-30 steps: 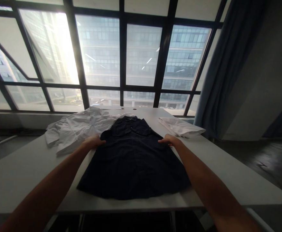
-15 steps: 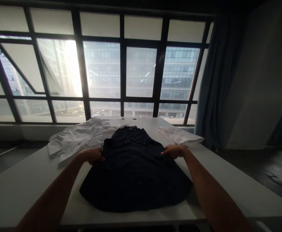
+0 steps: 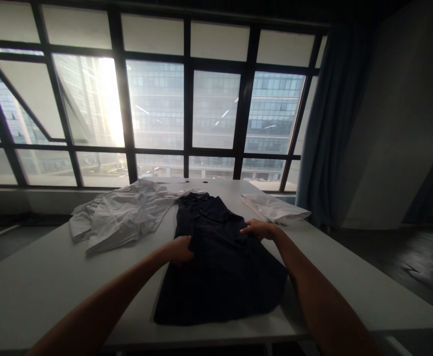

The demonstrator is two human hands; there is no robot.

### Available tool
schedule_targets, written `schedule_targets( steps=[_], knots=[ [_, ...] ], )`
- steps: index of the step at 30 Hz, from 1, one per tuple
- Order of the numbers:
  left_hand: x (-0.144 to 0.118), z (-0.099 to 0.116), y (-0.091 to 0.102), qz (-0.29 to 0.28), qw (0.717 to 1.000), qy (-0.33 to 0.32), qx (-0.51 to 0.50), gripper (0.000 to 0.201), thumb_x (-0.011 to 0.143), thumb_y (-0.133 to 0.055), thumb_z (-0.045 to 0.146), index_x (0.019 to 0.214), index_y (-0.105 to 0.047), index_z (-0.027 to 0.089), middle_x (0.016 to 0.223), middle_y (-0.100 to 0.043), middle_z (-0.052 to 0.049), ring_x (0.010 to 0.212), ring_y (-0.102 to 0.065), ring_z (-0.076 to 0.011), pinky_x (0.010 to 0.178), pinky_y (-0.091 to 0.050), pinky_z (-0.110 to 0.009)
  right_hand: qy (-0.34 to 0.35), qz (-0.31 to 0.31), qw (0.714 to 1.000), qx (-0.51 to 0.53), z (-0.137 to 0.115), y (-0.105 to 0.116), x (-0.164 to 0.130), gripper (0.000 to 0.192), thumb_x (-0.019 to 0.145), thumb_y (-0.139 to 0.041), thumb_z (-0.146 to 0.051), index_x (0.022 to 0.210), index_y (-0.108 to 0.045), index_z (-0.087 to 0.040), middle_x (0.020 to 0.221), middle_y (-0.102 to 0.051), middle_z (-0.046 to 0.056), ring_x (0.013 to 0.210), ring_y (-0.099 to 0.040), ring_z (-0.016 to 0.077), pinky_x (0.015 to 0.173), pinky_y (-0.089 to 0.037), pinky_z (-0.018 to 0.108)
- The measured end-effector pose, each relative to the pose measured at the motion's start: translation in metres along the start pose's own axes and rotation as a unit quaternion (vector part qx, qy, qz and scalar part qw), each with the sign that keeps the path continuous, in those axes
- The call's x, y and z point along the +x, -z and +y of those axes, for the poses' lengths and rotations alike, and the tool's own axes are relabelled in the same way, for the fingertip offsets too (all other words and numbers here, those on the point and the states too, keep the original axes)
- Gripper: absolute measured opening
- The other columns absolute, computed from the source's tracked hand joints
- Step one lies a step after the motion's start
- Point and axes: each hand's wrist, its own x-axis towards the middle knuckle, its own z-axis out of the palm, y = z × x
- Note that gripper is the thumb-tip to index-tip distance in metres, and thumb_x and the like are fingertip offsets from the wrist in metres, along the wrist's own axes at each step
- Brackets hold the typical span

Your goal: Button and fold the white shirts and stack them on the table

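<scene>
A dark navy shirt (image 3: 220, 267) lies on the white table (image 3: 34, 291) with its collar toward the window. Its left side is folded over toward the middle. My left hand (image 3: 179, 248) rests on that folded left edge with fingers curled on the cloth. My right hand (image 3: 258, 229) lies on the shirt's right edge, about level with the chest, fingers bent onto the fabric.
A rumpled white garment (image 3: 120, 215) is spread at the back left of the table. A folded white cloth (image 3: 276, 207) sits at the back right. Tall windows stand behind the table and a dark curtain (image 3: 331, 128) hangs at the right.
My left hand has moved to the right, carrying the shirt's left side over onto the middle. The shirt now looks narrower. My right hand has stayed on the right edge.
</scene>
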Motion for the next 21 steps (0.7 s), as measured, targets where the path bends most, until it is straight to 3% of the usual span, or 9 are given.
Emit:
schedule_targets(
  steps=[4,6,9,16,21],
  knots=[
    [0.004,0.003,-0.01,-0.007,1.0,0.01,-0.015,0.068,0.071,-0.063,0.019,0.137,-0.049,0.012,0.109,-0.07,-0.018,0.054,-0.069,-0.0208,0.038,-0.047,-0.022,0.0,-0.009,1.0,0.009,-0.001,0.001,-0.001,0.041,0.078,-0.077,-0.036,0.109,-0.064,-0.014,0.089,-0.067,0.007,0.08,-0.067,0.0193,0.067,-0.056,0.028],
    [0.004,0.005,-0.012,-0.015,0.998,0.003,-0.058,0.072,0.075,-0.061,0.018,0.143,-0.042,0.012,0.091,-0.073,-0.011,0.051,-0.067,-0.0184,0.039,-0.047,-0.02,0.01,-0.003,1.0,0.013,-0.002,0.001,-0.002,0.04,0.079,-0.076,-0.034,0.112,-0.064,-0.014,0.092,-0.067,0.008,0.082,-0.067,0.0198,0.068,-0.057,0.029],
    [0.003,0.008,-0.01,-0.023,0.991,-0.006,-0.128,0.076,0.079,-0.06,0.017,0.15,-0.032,0.012,0.064,-0.066,0.0,0.046,-0.063,-0.0157,0.04,-0.047,-0.019,0.032,0.002,0.999,0.022,-0.004,0.001,-0.003,0.041,0.083,-0.071,-0.031,0.119,-0.062,-0.014,0.102,-0.067,0.01,0.088,-0.067,0.0212,0.071,-0.058,0.031],
    [0.003,0.011,-0.007,0.036,0.954,-0.12,-0.274,0.046,0.08,-0.061,0.018,0.125,-0.056,0.01,0.06,-0.06,0.005,0.042,-0.055,-0.0097,0.038,-0.044,-0.018,0.044,0.004,0.999,0.016,-0.007,-0.001,-0.006,0.047,0.087,-0.066,-0.028,0.131,-0.055,-0.014,0.114,-0.066,0.014,0.093,-0.068,0.0224,0.069,-0.059,0.029],
    [0.01,0.005,-0.034,-0.025,0.971,-0.063,-0.227,0.078,0.082,-0.064,0.02,0.151,-0.03,0.013,0.051,-0.058,0.008,0.039,-0.057,-0.0119,0.039,-0.042,-0.017,0.026,-0.008,1.0,0.002,-0.006,-0.003,-0.005,0.039,0.088,-0.065,-0.025,0.125,-0.059,-0.013,0.114,-0.067,0.015,0.091,-0.069,0.0236,0.065,-0.059,0.029]
  ],
)
